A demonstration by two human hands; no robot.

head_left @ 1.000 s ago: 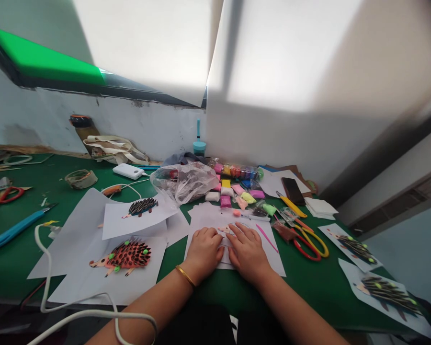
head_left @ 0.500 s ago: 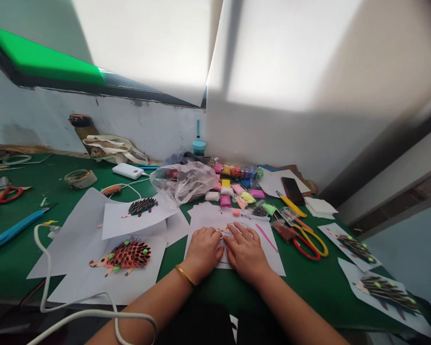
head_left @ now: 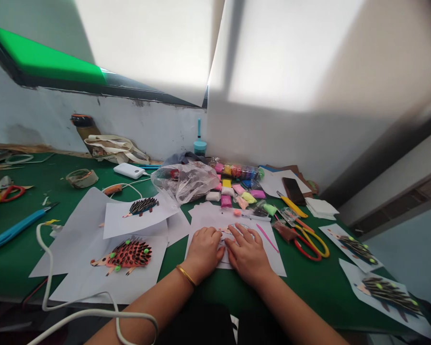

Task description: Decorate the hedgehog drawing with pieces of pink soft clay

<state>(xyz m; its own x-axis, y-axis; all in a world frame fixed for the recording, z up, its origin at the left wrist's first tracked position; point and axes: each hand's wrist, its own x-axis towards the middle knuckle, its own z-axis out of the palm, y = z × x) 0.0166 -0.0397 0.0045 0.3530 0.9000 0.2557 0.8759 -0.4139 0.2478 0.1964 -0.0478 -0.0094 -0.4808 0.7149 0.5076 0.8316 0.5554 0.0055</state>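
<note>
At your far left, a blue-handled tool lies on the green tabletop, away from your papers. Next come a coral hedgehog picture and a smaller dark hedgehog picture, both face up, perhaps for easy viewing.

Your left hand rests on the white sheet with its fingers bent and close together; you can't tell whether they pinch anything. The partly covered hedgehog drawing is between your hands. Your right hand lies palm down, fingers spread and apparently steadying the paper. The pink strip is just beside it, within easy reach.

Farther right, the scissors lie off the sheet, seemingly leaving your working area free.
</note>
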